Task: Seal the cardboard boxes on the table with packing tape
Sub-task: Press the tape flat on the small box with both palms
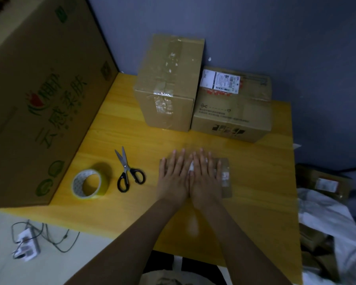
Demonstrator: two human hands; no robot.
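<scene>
Head view, dim light. Both hands lie palm down, fingers straight and spread flat, on a small flat cardboard box point(226, 177) near the middle of the yellow table point(255, 202). Left hand point(174, 177) and right hand point(203, 177) sit side by side, inner edges touching; most of the box is hidden beneath them, with only its right end and a bit of its left edge showing. Tape roll point(77, 185) lies well to the left of the hands, and black-handled scissors point(127, 169) lie between roll and hands, blades slightly parted. At the back of the table stands a tall box point(167, 83) with a strip of clear tape along its top and down its front; a lower box point(232, 112) with a shipping label on top stands against its right side. Large printed carton point(39, 99) stands along the table's left edge. Power strip point(27, 241) with cables on the floor, lower left. White cloth point(327, 212) lies to the right of the table.
</scene>
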